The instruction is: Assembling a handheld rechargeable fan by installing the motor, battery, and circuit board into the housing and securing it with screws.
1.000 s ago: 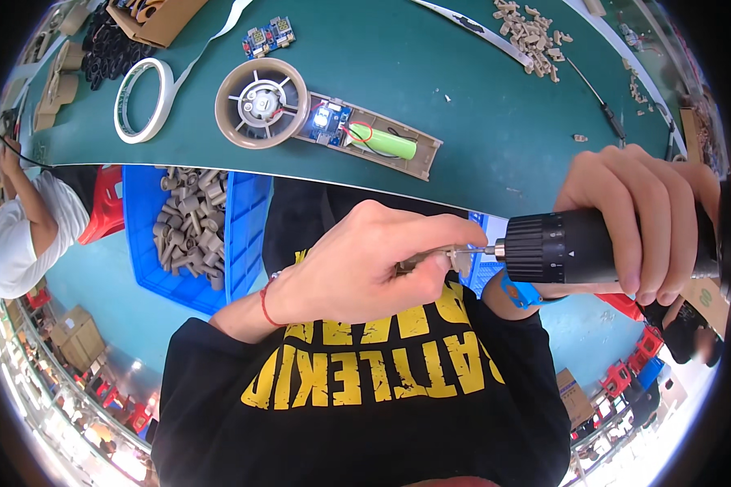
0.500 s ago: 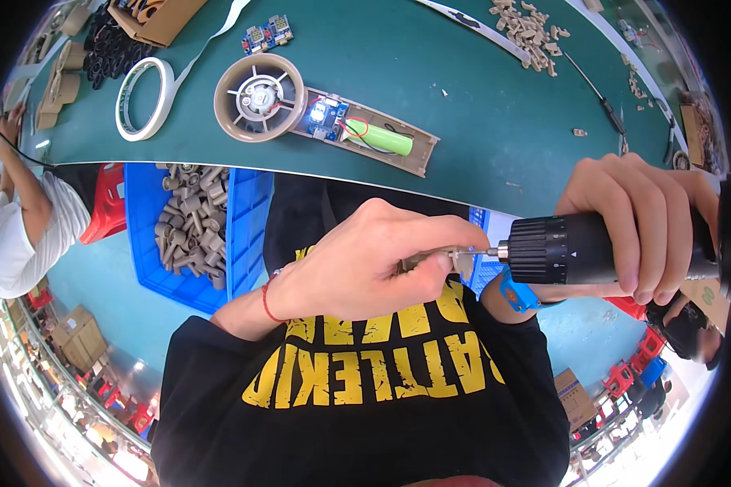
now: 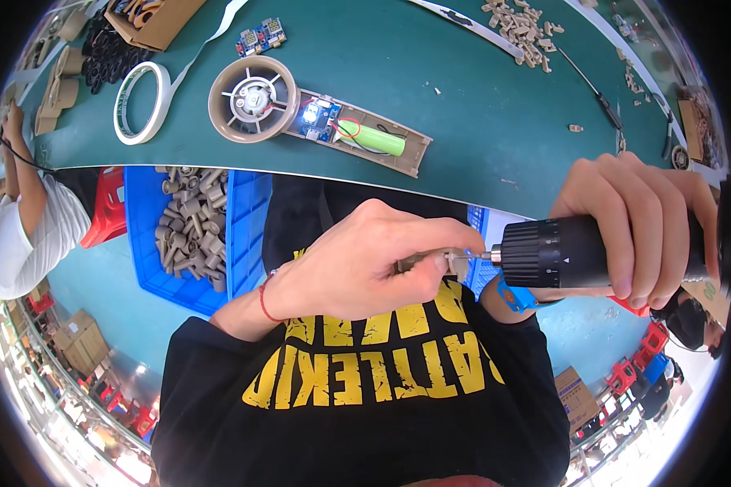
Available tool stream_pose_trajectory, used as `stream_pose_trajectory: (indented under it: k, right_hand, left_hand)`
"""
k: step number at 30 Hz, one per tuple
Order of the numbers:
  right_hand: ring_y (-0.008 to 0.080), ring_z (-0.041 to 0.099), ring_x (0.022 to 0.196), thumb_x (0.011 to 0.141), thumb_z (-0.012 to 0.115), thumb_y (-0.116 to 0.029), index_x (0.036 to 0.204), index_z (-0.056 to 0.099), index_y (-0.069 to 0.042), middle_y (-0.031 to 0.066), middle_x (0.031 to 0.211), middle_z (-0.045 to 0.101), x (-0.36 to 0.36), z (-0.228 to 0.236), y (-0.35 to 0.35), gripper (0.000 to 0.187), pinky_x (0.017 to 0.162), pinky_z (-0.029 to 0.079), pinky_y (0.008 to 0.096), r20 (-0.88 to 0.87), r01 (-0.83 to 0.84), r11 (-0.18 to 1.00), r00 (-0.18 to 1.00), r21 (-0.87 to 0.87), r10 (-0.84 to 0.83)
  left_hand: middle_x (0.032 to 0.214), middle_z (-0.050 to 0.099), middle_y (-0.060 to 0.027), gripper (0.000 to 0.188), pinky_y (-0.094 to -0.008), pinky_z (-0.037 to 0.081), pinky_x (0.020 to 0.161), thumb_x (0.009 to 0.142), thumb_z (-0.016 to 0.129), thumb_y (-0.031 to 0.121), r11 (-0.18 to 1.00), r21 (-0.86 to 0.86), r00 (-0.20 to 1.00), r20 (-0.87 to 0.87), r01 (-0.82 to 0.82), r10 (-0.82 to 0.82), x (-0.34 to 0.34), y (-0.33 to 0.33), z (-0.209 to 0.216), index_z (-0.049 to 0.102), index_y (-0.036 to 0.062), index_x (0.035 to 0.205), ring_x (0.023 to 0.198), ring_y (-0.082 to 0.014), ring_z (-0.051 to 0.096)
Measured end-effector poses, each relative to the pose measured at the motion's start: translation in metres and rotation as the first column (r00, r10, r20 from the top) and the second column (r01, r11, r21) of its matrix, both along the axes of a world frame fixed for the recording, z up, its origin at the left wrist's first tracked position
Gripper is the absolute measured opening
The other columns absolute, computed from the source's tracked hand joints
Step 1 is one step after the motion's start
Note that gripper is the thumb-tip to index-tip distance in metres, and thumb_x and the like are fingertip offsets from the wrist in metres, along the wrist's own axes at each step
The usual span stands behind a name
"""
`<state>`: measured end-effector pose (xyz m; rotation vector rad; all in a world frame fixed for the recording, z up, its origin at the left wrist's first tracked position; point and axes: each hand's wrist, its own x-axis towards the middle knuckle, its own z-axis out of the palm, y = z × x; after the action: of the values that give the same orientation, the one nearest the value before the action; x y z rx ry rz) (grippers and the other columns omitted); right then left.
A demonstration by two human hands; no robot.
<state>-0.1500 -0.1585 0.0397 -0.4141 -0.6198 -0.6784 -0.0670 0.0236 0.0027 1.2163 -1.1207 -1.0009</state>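
Observation:
My left hand (image 3: 365,264) is closed around a small beige plastic part (image 3: 456,265), pinched between thumb and forefinger and mostly hidden by them. Wrapped over a black electric screwdriver (image 3: 548,253), my right hand (image 3: 638,219) holds it level, its thin metal bit pointing left. The bit reaches the part at my left fingertips; the exact contact is too small to tell. On the green table beyond lies a beige fan housing (image 3: 218,122) with an open handle (image 3: 417,156). Inside the handle are a lit blue circuit board (image 3: 317,118) and a green battery cell (image 3: 374,140).
A roll of white tape (image 3: 120,122) and blue circuit boards (image 3: 260,37) lie on the table. Small beige parts (image 3: 524,34) are piled at the far right near a thin screwdriver (image 3: 605,108). A blue bin (image 3: 248,219) of beige parts stands below the table's edge at left.
The screwdriver has shifted slightly left, its collar closer to my left fingertips. My left hand keeps its grip, and the table view has slid a little left.

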Motion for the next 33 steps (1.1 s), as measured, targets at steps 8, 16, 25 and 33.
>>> stream_pose_trajectory:
  k: [8, 16, 25, 33]
  right_hand:
    - [0.0212, 0.068, 0.065, 0.093, 0.061, -0.016, 0.096, 0.057, -0.005, 0.0118, 0.072, 0.068, -0.001, 0.015, 0.007, 0.012, 0.064, 0.06, 0.0332, -0.084, 0.084, 0.988, 0.994, 0.13, -0.073]
    - [0.0213, 0.066, 0.057, 0.088, 0.065, -0.015, 0.098, 0.06, -0.004, 0.0118, 0.069, 0.067, 0.004, 0.005, 0.0, 0.016, 0.056, 0.059, 0.0315, 0.068, -0.026, 0.995, 0.998, 0.098, 0.02]
    - [0.0211, 0.065, 0.051, 0.088, 0.066, -0.015, 0.099, 0.062, -0.003, 0.0115, 0.066, 0.066, 0.001, 0.001, -0.006, 0.016, 0.05, 0.058, 0.03, 0.155, -0.092, 0.993, 0.985, 0.076, 0.079]
    - [0.0204, 0.064, 0.05, 0.089, 0.064, -0.017, 0.093, 0.061, -0.004, 0.0106, 0.064, 0.066, -0.027, 0.009, -0.045, 0.014, 0.049, 0.058, 0.0296, -0.146, -0.312, 0.944, 0.944, -0.105, 0.296]
  left_hand:
    - [0.063, 0.06, -0.0102, 0.03, -0.0282, 0.047, 0.053, 0.083, 0.05, 0.002, 0.993, 0.0, 0.98, -0.163, 0.119, -0.118, 0.001, -0.001, 0.0, 0.064, 0.0012, 0.11, 0.053, -0.0195, 0.061]
    - [0.07, 0.067, -0.0091, 0.031, -0.0237, 0.049, 0.051, 0.085, 0.044, 0.001, 0.972, -0.026, 0.924, -0.306, 0.233, -0.23, 0.002, -0.002, 0.002, 0.061, -0.0057, 0.109, 0.051, -0.012, 0.062]
    - [0.071, 0.067, -0.0091, 0.031, -0.0243, 0.051, 0.053, 0.082, 0.044, -0.001, 0.974, 0.054, 0.958, -0.196, 0.222, -0.207, 0.002, 0.001, 0.001, 0.062, -0.0051, 0.107, 0.054, -0.0137, 0.063]
    - [0.077, 0.069, -0.0118, 0.033, -0.0262, 0.055, 0.06, 0.083, 0.046, -0.001, 0.978, 0.041, 0.967, -0.164, 0.206, -0.197, -0.001, 0.003, -0.003, 0.063, -0.0048, 0.111, 0.063, -0.0195, 0.069]
